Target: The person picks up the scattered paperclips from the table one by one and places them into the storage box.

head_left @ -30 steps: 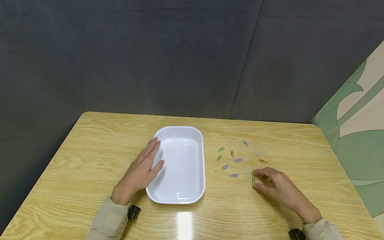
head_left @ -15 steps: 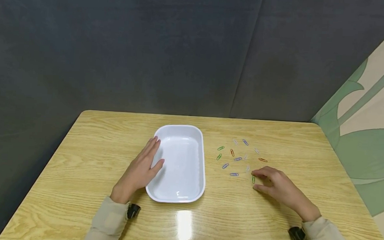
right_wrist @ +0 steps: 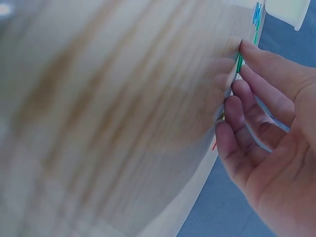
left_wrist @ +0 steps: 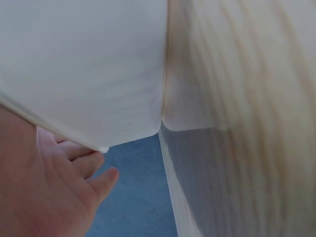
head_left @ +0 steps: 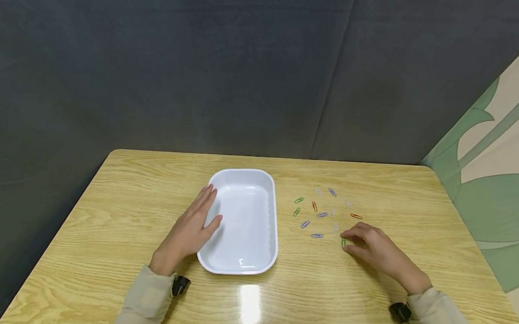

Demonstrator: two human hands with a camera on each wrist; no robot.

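A white rectangular tray [head_left: 240, 269] stands on the table left of centre. My left hand [head_left: 190, 227] rests on its left rim with straight fingers; the left wrist view shows the fingers [left_wrist: 89, 165] beside the tray wall [left_wrist: 123, 98]. To the right, my right hand [head_left: 376, 249] has thumb and forefinger at the two ends of a green paper clip [head_left: 343, 242], pinching it at the tabletop. From the right wrist, the same green paper clip [right_wrist: 239, 62] shows between those fingertips. Several green, blue, red and whitish paper clips [head_left: 322, 214] lie scattered between tray and right hand.
The wooden table [head_left: 152, 186] ends at a dark curtain [head_left: 228, 82] at the back. A patterned green and beige wall [head_left: 499, 209] stands on the right. Light glares off the tabletop in front of the tray.
My right thumb and forefinger have drawn slightly closer together on the green paper clip. The left hand and the tray keep their places.
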